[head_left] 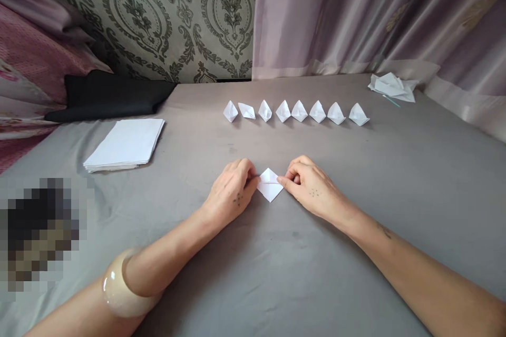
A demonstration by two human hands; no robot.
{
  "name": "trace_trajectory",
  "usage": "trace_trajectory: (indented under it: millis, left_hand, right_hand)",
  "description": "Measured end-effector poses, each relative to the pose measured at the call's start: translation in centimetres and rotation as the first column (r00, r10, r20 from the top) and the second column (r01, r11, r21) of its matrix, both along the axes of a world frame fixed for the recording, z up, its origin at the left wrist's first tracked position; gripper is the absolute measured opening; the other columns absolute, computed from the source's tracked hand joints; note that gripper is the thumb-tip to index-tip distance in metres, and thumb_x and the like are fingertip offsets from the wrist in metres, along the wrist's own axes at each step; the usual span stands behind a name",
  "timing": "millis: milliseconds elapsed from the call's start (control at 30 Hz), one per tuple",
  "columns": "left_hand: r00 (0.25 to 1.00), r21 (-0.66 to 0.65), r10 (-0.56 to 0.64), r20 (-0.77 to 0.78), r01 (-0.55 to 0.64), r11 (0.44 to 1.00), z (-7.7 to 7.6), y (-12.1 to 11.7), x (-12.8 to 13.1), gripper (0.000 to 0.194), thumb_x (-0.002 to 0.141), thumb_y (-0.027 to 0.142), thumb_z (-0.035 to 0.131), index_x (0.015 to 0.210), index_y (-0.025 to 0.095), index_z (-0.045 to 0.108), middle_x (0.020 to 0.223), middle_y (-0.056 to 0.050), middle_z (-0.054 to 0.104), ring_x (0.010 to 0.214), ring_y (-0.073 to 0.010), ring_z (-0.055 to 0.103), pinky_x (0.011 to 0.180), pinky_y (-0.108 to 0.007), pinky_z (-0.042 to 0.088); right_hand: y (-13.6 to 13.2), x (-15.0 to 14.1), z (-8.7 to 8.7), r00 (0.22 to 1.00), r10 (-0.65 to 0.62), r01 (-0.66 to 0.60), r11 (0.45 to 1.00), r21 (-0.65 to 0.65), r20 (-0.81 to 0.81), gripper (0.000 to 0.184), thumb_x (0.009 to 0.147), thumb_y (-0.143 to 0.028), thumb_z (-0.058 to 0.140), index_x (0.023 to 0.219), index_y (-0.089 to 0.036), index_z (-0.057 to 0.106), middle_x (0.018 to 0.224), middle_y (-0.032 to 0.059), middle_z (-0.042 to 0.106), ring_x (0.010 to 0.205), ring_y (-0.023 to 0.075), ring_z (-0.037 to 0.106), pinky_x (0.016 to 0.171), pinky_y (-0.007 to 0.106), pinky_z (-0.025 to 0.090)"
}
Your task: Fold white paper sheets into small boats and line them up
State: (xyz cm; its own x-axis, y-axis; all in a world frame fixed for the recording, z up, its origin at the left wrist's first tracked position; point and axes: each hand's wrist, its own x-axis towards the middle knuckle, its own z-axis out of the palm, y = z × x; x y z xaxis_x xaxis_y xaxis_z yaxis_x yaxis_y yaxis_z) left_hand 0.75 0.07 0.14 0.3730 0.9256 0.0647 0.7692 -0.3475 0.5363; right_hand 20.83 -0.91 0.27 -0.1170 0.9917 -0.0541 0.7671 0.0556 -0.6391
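A small folded white paper, diamond-shaped with a crease across its middle, is held just in front of me over the grey cloth. My left hand pinches its left corner between thumb and fingers. At the opposite corner, my right hand has the same kind of pinch. Farther back, a row of several folded paper boats stands on the cloth, apart from both hands. One piece in that row, the folded paper second from the left, looks flatter and leans sideways.
On the left lies a stack of white paper sheets, with a black cloth behind it. Crumpled white paper and a thin light-blue stick lie at the back right. A blurred patch covers something at the left edge. Curtains hang behind the grey surface.
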Motion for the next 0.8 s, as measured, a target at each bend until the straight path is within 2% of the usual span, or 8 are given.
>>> trace_trajectory:
  millis: [100, 200, 400, 467, 533, 633, 700, 800]
  left_hand:
    - [0.989, 0.066, -0.146, 0.02, 0.145, 0.987, -0.4, 0.2, -0.2, 0.026, 0.092, 0.017, 0.041, 0.114, 0.02, 0.054, 0.093, -0.004, 0.057, 0.084, -0.0168, 0.052, 0.075, -0.03, 0.044]
    - [0.967, 0.099, -0.252, -0.025, 0.253, 0.962, -0.9, 0.5, -0.3, 0.035, 0.094, 0.015, 0.034, 0.117, 0.026, 0.059, 0.094, -0.004, 0.056, 0.084, -0.016, 0.052, 0.075, -0.029, 0.045]
    - [0.926, 0.18, -0.277, -0.256, 0.328, 0.928, -0.9, 0.3, -0.4, 0.043, 0.093, 0.011, 0.032, 0.121, 0.028, 0.06, 0.092, -0.004, 0.054, 0.08, -0.0164, 0.046, 0.064, -0.025, 0.042]
    - [0.907, 0.2, -0.28, -0.316, 0.352, 0.914, -0.6, 0.1, -0.3, 0.044, 0.092, 0.009, 0.031, 0.122, 0.027, 0.059, 0.091, -0.005, 0.054, 0.079, -0.0169, 0.045, 0.063, -0.025, 0.041]
    - [0.894, 0.208, -0.281, -0.349, 0.366, 0.907, -0.3, 0.0, -0.2, 0.045, 0.092, 0.009, 0.031, 0.123, 0.025, 0.058, 0.091, -0.006, 0.054, 0.08, -0.0174, 0.044, 0.065, -0.026, 0.042]
    - [0.887, 0.195, -0.273, -0.373, 0.363, 0.911, 0.1, -0.2, 0.0, 0.044, 0.092, 0.008, 0.031, 0.119, 0.025, 0.06, 0.091, -0.006, 0.054, 0.081, -0.0178, 0.045, 0.067, -0.027, 0.042]
    - [0.886, 0.184, -0.263, -0.383, 0.352, 0.918, 0.2, -0.3, -0.1, 0.042, 0.092, 0.009, 0.031, 0.114, 0.025, 0.063, 0.091, -0.006, 0.054, 0.082, -0.0175, 0.046, 0.068, -0.027, 0.042]
    - [0.887, 0.184, -0.253, -0.386, 0.343, 0.921, 0.1, -0.5, -0.4, 0.04, 0.093, 0.01, 0.031, 0.113, 0.024, 0.063, 0.091, -0.006, 0.054, 0.081, -0.017, 0.046, 0.069, -0.027, 0.042]
  right_hand:
    - [0.2, 0.5, 0.1, 1.0, 0.002, -0.002, 1.0, -0.019, 0.014, 0.023, 0.083, -0.039, 0.055, 0.069, -0.021, 0.054, 0.091, 0.0, 0.055, 0.064, 0.0104, 0.051, 0.057, 0.026, 0.04]
    - [0.4, 0.9, 0.4, 1.0, 0.012, -0.012, 1.0, -0.027, -0.004, 0.021, 0.082, -0.04, 0.056, 0.071, -0.022, 0.056, 0.089, -0.0001, 0.055, 0.062, 0.0101, 0.05, 0.054, 0.025, 0.039]
    - [0.6, 1.2, 0.2, 0.988, -0.052, 0.041, 0.997, -0.072, -0.148, 0.015, 0.08, -0.035, 0.056, 0.079, -0.022, 0.063, 0.081, 0.0005, 0.06, 0.059, 0.0112, 0.052, 0.053, 0.025, 0.041]
    - [0.2, 0.9, -0.1, 0.964, -0.102, 0.103, 0.995, -0.006, -0.244, 0.018, 0.085, -0.031, 0.05, 0.092, -0.022, 0.063, 0.077, 0.0005, 0.063, 0.062, 0.0131, 0.056, 0.057, 0.026, 0.044]
    - [-0.5, 0.2, -0.2, 0.965, -0.065, 0.113, 0.978, 0.177, -0.255, 0.019, 0.088, -0.025, 0.046, 0.096, -0.021, 0.063, 0.087, 0.0022, 0.066, 0.075, 0.0146, 0.06, 0.067, 0.027, 0.048]
    - [-1.9, -1.2, -0.1, 0.985, 0.153, -0.115, 0.926, 0.359, -0.079, 0.027, 0.09, -0.012, 0.039, 0.1, -0.021, 0.063, 0.103, 0.0048, 0.065, 0.093, 0.0168, 0.06, 0.083, 0.03, 0.047]
    - [-2.7, -1.9, 0.1, 0.971, 0.217, -0.238, 0.904, 0.356, 0.098, 0.033, 0.09, -0.008, 0.036, 0.104, -0.021, 0.062, 0.102, 0.0068, 0.064, 0.097, 0.0196, 0.058, 0.082, 0.033, 0.047]
    - [-3.3, -2.3, 0.3, 0.933, 0.219, -0.308, 0.896, 0.32, 0.285, 0.033, 0.092, -0.008, 0.035, 0.108, -0.02, 0.061, 0.1, 0.0087, 0.063, 0.091, 0.0214, 0.056, 0.078, 0.035, 0.048]
